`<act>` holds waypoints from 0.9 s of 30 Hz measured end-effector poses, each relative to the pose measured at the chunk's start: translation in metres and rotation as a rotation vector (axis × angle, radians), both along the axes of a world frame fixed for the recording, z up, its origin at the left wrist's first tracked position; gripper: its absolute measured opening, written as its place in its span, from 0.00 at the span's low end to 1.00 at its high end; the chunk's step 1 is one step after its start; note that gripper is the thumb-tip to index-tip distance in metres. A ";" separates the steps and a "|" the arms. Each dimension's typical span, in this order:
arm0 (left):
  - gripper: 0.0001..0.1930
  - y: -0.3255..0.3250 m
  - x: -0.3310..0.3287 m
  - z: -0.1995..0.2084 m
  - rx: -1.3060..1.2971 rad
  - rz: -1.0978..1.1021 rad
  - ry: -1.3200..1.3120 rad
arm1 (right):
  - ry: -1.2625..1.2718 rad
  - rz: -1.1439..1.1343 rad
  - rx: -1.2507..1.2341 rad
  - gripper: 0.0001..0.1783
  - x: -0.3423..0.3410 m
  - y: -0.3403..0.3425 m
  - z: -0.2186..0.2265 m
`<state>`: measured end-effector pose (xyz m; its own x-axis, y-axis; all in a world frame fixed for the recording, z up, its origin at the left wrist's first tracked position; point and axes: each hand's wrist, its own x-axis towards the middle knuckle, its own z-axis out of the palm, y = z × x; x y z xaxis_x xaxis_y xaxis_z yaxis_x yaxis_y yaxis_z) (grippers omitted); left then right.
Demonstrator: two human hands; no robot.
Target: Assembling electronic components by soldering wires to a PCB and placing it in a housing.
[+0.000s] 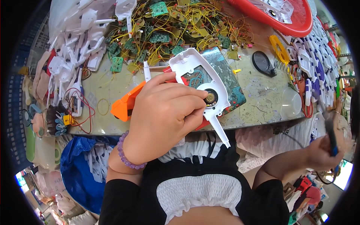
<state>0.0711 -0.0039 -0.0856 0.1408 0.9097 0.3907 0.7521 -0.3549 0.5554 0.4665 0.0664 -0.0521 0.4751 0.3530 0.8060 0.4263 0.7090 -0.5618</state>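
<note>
My left hand (161, 112), with a purple bead bracelet at its wrist, is closed on a white plastic housing (221, 86) with a thin handle. Its fingertips touch a small round speaker (211, 97) in the housing's ring-shaped seat. Under the housing lies a dark teal patterned board (234, 84). Partly behind my left hand is an orange plastic piece (125, 103). Far to the right, off the table's edge, my right hand (324, 154) grips a dark corded tool with a blue part (333, 140); blur hides its exact kind.
A heap of green circuit boards with yellow wires (180, 28) covers the table's far side. White plastic parts (78, 41) pile up at left. A red basket (300, 28), black ring (262, 63) and clear cup (291, 101) are at right. A blue bag (77, 176) hangs below left.
</note>
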 end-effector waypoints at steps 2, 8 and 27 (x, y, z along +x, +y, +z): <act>0.02 0.001 0.000 -0.002 0.001 -0.012 0.001 | 0.165 0.495 0.097 0.13 -0.064 -0.020 -0.008; 0.02 0.000 0.001 -0.002 0.005 0.019 -0.029 | -0.408 0.825 0.147 0.18 -0.132 -0.036 -0.023; 0.03 -0.002 0.001 -0.004 0.028 0.017 -0.031 | -0.548 0.847 0.078 0.20 -0.153 -0.032 -0.023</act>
<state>0.0719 -0.0057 -0.0895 0.1130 0.9002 0.4205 0.7403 -0.3585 0.5686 0.3137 0.0340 -0.0751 -0.3497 0.3398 0.8731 -0.0484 0.9241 -0.3791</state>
